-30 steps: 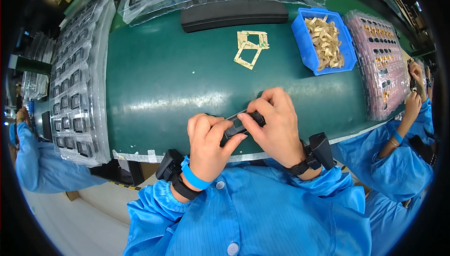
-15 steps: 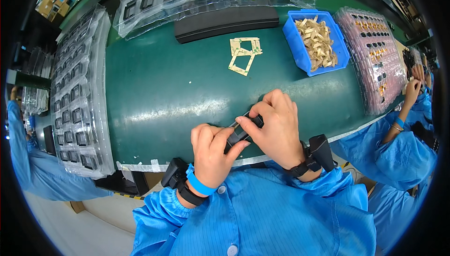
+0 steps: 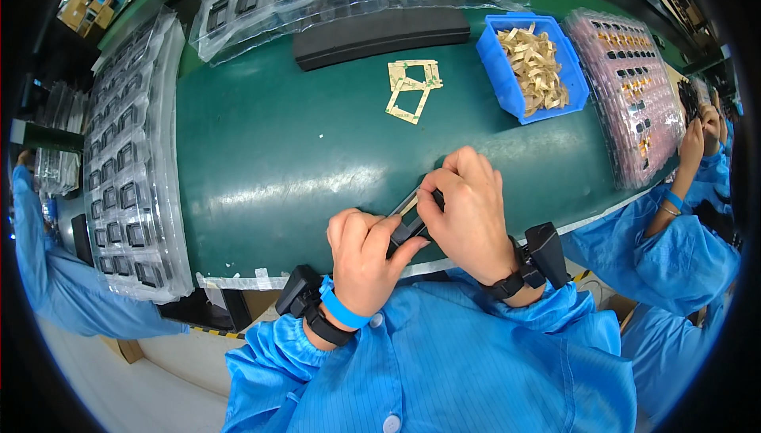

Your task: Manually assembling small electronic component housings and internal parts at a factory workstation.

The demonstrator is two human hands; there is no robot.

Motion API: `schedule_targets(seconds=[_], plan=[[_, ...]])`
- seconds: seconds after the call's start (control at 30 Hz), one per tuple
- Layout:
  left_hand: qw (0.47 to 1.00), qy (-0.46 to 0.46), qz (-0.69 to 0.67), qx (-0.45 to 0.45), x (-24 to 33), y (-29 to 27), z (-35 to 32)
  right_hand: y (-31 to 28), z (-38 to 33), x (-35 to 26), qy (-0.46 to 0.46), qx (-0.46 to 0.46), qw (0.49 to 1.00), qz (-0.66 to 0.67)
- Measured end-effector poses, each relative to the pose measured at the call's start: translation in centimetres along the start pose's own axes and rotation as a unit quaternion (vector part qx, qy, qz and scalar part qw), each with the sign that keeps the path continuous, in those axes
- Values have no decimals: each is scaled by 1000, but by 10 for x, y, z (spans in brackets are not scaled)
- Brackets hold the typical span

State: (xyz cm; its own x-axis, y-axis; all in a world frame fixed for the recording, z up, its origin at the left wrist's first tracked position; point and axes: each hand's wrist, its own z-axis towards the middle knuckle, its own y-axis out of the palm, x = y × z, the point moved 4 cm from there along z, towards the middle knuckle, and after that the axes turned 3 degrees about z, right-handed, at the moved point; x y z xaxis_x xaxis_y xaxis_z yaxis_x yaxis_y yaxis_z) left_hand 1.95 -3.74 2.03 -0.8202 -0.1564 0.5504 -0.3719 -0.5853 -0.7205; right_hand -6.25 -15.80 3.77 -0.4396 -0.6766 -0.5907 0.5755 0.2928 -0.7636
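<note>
Over the near part of the green table, my two hands hold a small black rectangular frame [image 3: 403, 232] at a slant. My left hand [image 3: 361, 263] has its thumb and fingers closed on the frame's near left end. On the far right side, my right hand [image 3: 468, 211] pinches at the frame's edge with thumb and bent forefinger. A thin cream strip [image 3: 409, 206] shows along the frame between the hands. My right fingertips hide the frame's far corner, so whether they also grip the strip is unclear.
Cream adhesive frames [image 3: 396, 78] lie mid-table. Behind them is a long black case [image 3: 380, 39]. A blue bin [image 3: 501, 76] holds tan strips [image 3: 535, 68]. Clear trays of black frames stand left [image 3: 169, 164] and back [image 3: 317, 17]; pinkish trays [image 3: 614, 104] stand right, near a co-worker's arm [image 3: 688, 160].
My right fingers have shifted slightly along the frame, and its opening and cream strip show more. My left hand has moved slightly right. The co-worker's hand at the right has risen.
</note>
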Motion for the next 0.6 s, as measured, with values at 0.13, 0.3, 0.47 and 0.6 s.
schedule_targets(seconds=[0.13,0.3,0.47,0.6], plan=[[1000,1,-2,2,0,-1,1,4,-1,-5,-64,3,994,-83],[1000,-1,4,3,-4,2,-3,0,-8,-15,-95,-35,994,-30],[998,-50,-23,8,-3,2,-3,-35,2,-11,-44,-49,994,87],[996,-63,-60,5,-4,-1,1,-83,34,25,-33,92,994,56]])
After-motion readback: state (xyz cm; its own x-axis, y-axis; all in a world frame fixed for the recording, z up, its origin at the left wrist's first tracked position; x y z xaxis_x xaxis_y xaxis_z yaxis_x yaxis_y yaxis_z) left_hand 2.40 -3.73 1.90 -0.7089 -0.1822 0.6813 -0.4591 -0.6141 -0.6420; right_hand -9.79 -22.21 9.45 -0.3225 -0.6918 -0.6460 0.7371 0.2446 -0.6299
